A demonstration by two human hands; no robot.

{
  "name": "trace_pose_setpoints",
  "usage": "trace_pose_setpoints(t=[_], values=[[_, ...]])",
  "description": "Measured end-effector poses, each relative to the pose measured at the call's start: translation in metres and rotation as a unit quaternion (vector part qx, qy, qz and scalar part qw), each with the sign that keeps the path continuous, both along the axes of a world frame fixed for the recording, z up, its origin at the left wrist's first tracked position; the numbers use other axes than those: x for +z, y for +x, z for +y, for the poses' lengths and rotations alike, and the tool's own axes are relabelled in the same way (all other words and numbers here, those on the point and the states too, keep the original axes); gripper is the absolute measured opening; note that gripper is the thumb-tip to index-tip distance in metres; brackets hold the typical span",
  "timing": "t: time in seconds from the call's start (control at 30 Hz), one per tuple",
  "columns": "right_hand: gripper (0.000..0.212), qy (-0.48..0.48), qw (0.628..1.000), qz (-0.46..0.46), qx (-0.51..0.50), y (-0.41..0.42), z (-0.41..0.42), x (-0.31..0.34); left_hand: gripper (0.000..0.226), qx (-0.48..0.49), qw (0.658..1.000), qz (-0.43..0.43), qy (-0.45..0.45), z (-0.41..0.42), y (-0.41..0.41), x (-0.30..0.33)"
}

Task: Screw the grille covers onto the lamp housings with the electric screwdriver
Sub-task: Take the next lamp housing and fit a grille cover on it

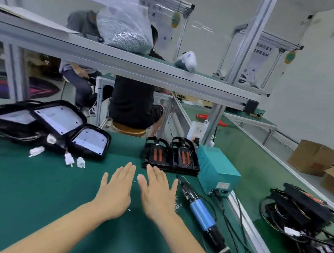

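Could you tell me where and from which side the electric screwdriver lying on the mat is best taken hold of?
Probably round the blue barrel of the electric screwdriver, its thickest, bare stretch. It lies flat on the green mat, tip pointing away and cable trailing near, just right of the open right hand, so that hand should come from above and the left.

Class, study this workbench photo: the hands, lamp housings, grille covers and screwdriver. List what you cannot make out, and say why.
Head view only:
- Screwdriver: its cord end runs off the bottom edge.
- Screws: too small and blurred to count.
- Grille covers: stacked, so the lower ones are hidden.
- Lamp housings: overlapping; the left one is blurred.
- Left hand and right hand: palms face down, unseen.
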State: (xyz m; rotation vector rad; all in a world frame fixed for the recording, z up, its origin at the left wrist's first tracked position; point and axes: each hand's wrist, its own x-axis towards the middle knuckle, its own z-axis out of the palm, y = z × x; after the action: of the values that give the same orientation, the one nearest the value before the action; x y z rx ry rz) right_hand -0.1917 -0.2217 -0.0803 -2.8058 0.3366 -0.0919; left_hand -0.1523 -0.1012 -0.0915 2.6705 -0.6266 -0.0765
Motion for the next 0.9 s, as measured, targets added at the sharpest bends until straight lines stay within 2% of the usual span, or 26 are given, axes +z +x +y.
trace_pose_setpoints(t=[0.27, 0.5, 0.63, 0.77, 0.83, 0.9], values=[[0.053, 0.034, 0.996, 0.015, 0.081, 0.011, 0.065, -0.029, 0.063, 0.070, 0.997, -0.024, 0.022, 0.064, 0.008, -0.014], [0.050, 0.019, 0.991, 0.058, 0.119, 0.028, 0.091, -0.041, 0.056, 0.139, 0.977, -0.159, 0.031, 0.124, 0.049, -0.002], [0.053, 0.021, 0.993, 0.047, 0.108, 0.037, 0.099, -0.038, 0.062, 0.178, 0.941, -0.263, 0.118, 0.160, 0.092, 0.024], [0.052, 0.022, 0.993, 0.013, 0.111, 0.050, 0.109, -0.028, 0.070, 0.154, 0.920, -0.264, 0.245, 0.180, 0.130, 0.044], [0.051, 0.025, 0.993, -0.005, 0.116, 0.059, 0.117, -0.021, 0.073, 0.145, 0.914, -0.264, 0.270, 0.186, 0.143, 0.047], [0.051, 0.033, 0.991, -0.023, 0.124, 0.070, 0.126, -0.013, 0.064, 0.130, 0.912, -0.274, 0.278, 0.188, 0.153, 0.048]])
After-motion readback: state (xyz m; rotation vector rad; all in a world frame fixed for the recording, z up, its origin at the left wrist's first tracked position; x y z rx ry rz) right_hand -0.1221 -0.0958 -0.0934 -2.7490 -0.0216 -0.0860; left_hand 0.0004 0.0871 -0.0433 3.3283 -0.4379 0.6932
